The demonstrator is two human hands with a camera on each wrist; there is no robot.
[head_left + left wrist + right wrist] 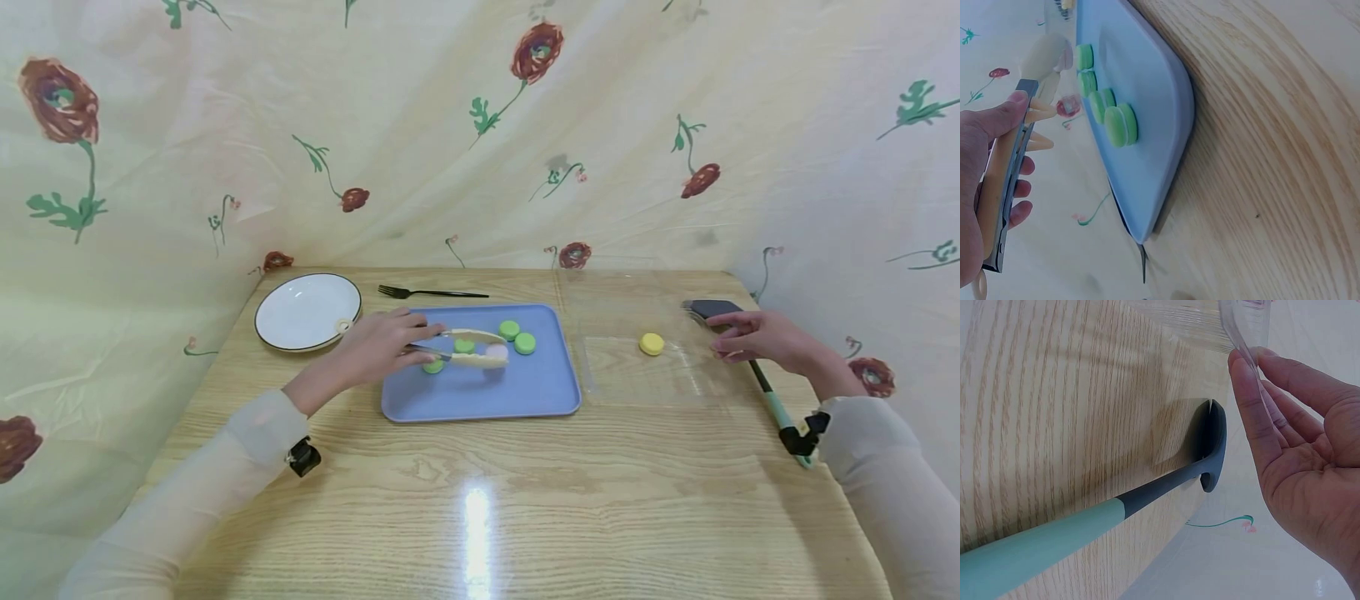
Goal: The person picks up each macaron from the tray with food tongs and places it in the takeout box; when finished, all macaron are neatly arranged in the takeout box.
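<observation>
My left hand (375, 346) grips a pair of tongs (474, 361) with beige tips over the blue tray (450, 406). Between those tips is a pale lilac macaron (496, 352). Several green macarons (525, 343) rest on the tray around and under the tongs. In the left wrist view the thumb lies along the metal arm of the tongs (1004, 187). At the right, my right hand (776, 342) pinches the edge of a clear plastic container (1244, 340) between thumb and fingers. A yellow macaron (652, 344) sits inside that container.
A dark spatula with a mint handle (777, 408) lies under and beside the right hand. Behind the tray is a black fork (442, 292). A white dark-rimmed plate (307, 312) stands at the back left. Floral cloth (420, 125) hangs behind the wooden table (585, 500).
</observation>
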